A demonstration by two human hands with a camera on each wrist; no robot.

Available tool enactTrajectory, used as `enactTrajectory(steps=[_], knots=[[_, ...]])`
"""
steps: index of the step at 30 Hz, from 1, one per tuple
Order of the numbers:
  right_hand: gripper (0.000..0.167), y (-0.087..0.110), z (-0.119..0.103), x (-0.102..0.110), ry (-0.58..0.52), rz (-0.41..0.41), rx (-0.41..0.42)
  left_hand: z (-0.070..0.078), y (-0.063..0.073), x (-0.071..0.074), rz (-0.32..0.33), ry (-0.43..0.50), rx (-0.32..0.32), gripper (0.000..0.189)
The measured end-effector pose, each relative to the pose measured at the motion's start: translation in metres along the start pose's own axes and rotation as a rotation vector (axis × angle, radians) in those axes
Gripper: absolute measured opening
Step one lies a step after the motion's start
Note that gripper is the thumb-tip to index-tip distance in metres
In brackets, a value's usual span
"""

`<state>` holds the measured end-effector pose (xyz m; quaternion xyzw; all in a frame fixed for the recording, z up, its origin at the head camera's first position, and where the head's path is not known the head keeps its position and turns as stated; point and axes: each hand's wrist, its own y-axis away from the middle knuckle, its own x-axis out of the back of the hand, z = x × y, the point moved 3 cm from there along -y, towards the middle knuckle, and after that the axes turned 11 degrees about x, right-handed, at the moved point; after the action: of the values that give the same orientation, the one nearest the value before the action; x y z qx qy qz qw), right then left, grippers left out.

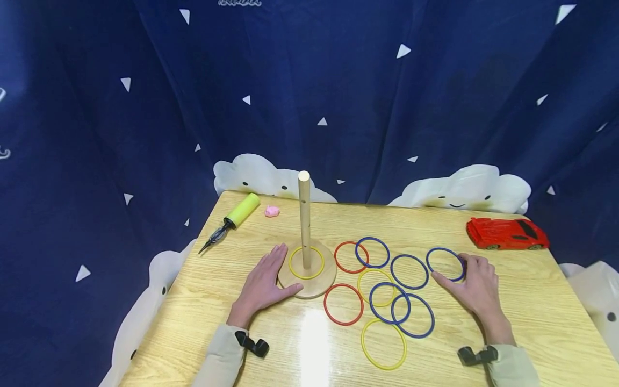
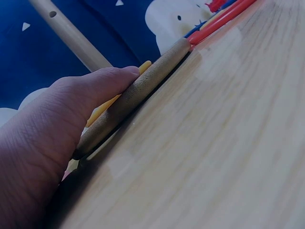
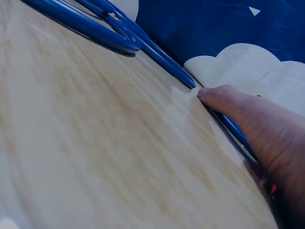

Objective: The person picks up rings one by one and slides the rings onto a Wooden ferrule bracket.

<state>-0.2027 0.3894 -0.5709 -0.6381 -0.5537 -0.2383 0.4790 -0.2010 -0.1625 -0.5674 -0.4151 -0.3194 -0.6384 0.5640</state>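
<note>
My left hand [image 1: 263,282] rests against a round wooden base [image 1: 321,282] with an upright wooden post [image 1: 305,226]. In the left wrist view its thumb lies over the base's edge; the other fingers are hidden there. A yellow ring [image 1: 292,269] lies on the base around the post. Over at the right, my right hand [image 1: 476,285] touches a blue ring [image 1: 445,249] lying flat on the table, its thumb and fingers spread apart at the near and right rim. The right wrist view shows the straight thumb [image 3: 228,99] low beside the blue ring.
Several blue rings [image 1: 409,255], two red rings [image 1: 343,285] and two yellow rings [image 1: 384,367] lie between the hands, some overlapping. A red toy car [image 1: 503,234] stands at the right. A yellow-green hand pump [image 1: 243,209] and a small pink object [image 1: 272,211] lie back left.
</note>
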Motion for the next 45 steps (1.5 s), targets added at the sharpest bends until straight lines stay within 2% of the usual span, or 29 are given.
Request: enactTrajectory(steps=[5, 12, 21, 27, 37, 45], knots=[[0.094, -0.001, 0.0, 0.0, 0.018, -0.008, 0.012, 0.0, -0.001, -0.001, -0.008, -0.009, 0.007, 0.116], [0.089, 0.001, -0.006, 0.004, 0.01, 0.045, 0.038, 0.001, 0.0, 0.0, -0.012, -0.006, 0.012, 0.116], [0.081, 0.0, -0.007, 0.003, -0.138, 0.129, 0.092, 0.0, 0.0, 0.001, -0.008, -0.008, 0.01, 0.116], [0.084, -0.002, -0.012, 0.005, -0.153, 0.093, 0.09, 0.001, 0.0, 0.002, -0.013, 0.002, 0.014, 0.116], [0.082, -0.018, -0.063, 0.029, -0.146, 0.028, 0.21, -0.002, 0.001, -0.003, -0.004, -0.001, 0.019, 0.117], [0.077, -0.046, -0.115, 0.057, -0.151, 0.086, 0.386, -0.001, 0.0, -0.001, -0.019, -0.009, 0.025, 0.117]])
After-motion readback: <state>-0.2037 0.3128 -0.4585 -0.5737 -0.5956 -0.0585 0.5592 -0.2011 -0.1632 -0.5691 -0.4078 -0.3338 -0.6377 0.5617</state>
